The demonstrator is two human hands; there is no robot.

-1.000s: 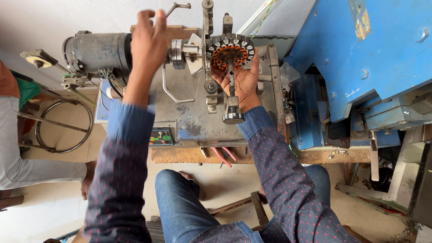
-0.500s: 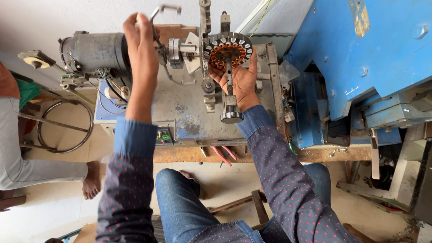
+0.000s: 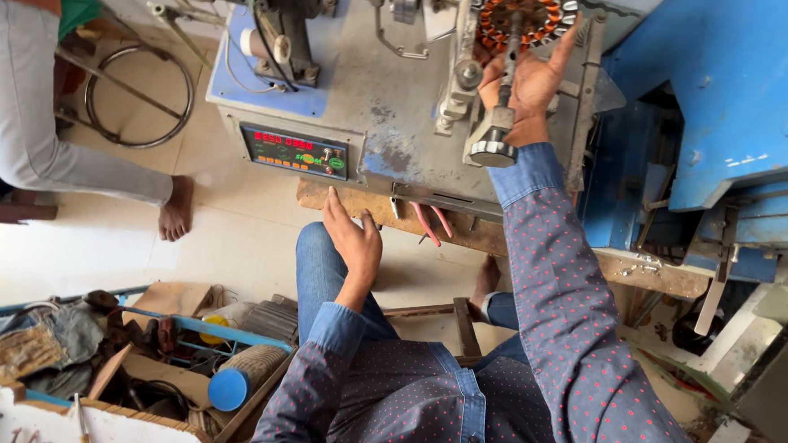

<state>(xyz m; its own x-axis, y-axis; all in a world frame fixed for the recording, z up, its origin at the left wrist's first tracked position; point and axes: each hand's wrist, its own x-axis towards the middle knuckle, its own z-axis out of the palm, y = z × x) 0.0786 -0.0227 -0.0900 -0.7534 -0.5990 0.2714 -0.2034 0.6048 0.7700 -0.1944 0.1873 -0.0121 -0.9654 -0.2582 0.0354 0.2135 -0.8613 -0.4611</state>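
Observation:
A grey winding machine (image 3: 379, 114) stands before me with a round stator (image 3: 527, 12) of copper coils mounted at its upper right. My right hand (image 3: 526, 89) is raised against the stator, fingers touching its lower rim beside the metal shaft and knob (image 3: 491, 144). My left hand (image 3: 352, 242) hangs low above my knee, fingers apart, holding nothing, just below the machine's front edge. A small panel with red digits (image 3: 296, 152) sits on the machine's front.
A blue metal machine (image 3: 728, 78) stands at the right. Another person's leg and bare foot (image 3: 173, 211) are on the floor at left, near a wire ring (image 3: 140, 95). A cardboard box of tools and a blue roll (image 3: 232, 387) lies lower left.
My left hand has come down from the crank handle at the top of the machine to my knee. The view has tilted downward. My right hand stays at the stator.

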